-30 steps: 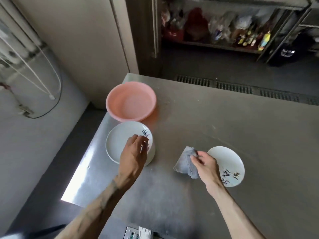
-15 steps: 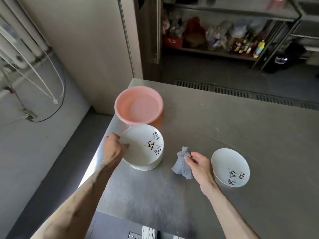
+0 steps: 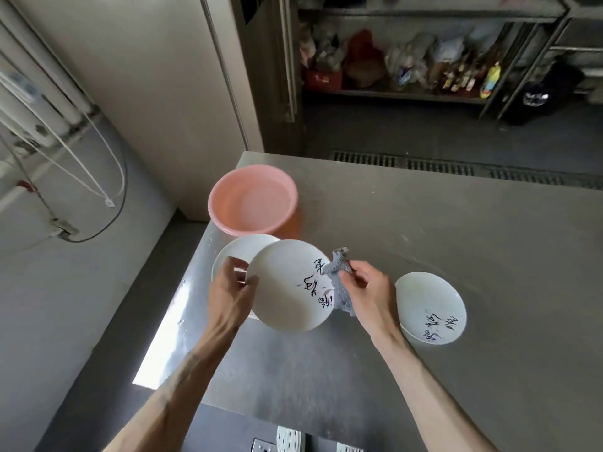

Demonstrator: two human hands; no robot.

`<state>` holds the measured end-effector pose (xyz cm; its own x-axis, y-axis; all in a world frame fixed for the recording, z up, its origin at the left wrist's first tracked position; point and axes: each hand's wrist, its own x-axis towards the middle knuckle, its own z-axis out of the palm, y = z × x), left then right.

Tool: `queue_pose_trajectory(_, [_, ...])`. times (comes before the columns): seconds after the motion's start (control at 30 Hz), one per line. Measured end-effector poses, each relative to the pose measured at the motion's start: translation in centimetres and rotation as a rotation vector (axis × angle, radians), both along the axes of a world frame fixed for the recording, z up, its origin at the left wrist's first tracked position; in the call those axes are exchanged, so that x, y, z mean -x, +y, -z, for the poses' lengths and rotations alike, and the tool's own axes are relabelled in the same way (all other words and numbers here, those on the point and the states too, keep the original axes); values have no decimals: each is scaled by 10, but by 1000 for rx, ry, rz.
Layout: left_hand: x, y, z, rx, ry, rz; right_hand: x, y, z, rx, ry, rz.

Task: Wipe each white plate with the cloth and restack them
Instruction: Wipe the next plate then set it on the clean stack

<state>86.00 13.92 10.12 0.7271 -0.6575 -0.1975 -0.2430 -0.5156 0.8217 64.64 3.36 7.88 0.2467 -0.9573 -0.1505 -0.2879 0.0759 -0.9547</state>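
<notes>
While the left hand point(image 3: 230, 288) clamps finger and thumb on its left rim, the lifted white plate point(image 3: 287, 288) hangs tilted toward me above the steel table point(image 3: 456, 239), its face marked with black brush characters on the right side. From my seat I see it overlapping the stack of plates point(image 3: 235, 256) just behind it. The right hand point(image 3: 368, 295) has its fingers curled round the grey cloth point(image 3: 339, 278), which touches the lifted plate's right edge. Another white plate point(image 3: 430, 308) with the same lettering lies flat on the table to the right, apart from the hands. A pink basin point(image 3: 253, 199) sits just beyond the stack, near the table's far left corner.
</notes>
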Motion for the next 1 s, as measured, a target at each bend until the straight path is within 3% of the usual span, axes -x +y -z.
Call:
queue_pose_trajectory(0.13, [54, -13, 32, 13, 9, 113, 38, 5, -9, 27, -3, 0])
queue_pose_trajectory(0.23, [88, -15, 71, -26, 29, 166, 53, 10, 19, -106, 32, -3])
queue_pose_trajectory(0.4, [118, -6, 131, -164, 166, 192, 79, 31, 95, -271, 282, 59])
queue_pose_trajectory(0.47, [122, -1, 149, -186, 197, 195, 92, 38, 118, -246, 411, 109])
queue_pose_trajectory(0.63, [122, 3, 182, -142, 206, 255, 98, 45, 138, -69, 524, 179])
queue_pose_trajectory(0.7, [124, 5, 189, -110, 143, 313, 95, 49, 139, 24, 536, 116])
queue_pose_trajectory(0.83, [119, 15, 200, -158, -179, 516, 87, 58, 148, 107, 644, -83])
queue_pose_trajectory(1.0, [113, 35, 219, -231, -294, 756, 71, 49, 164, 78, 592, -128])
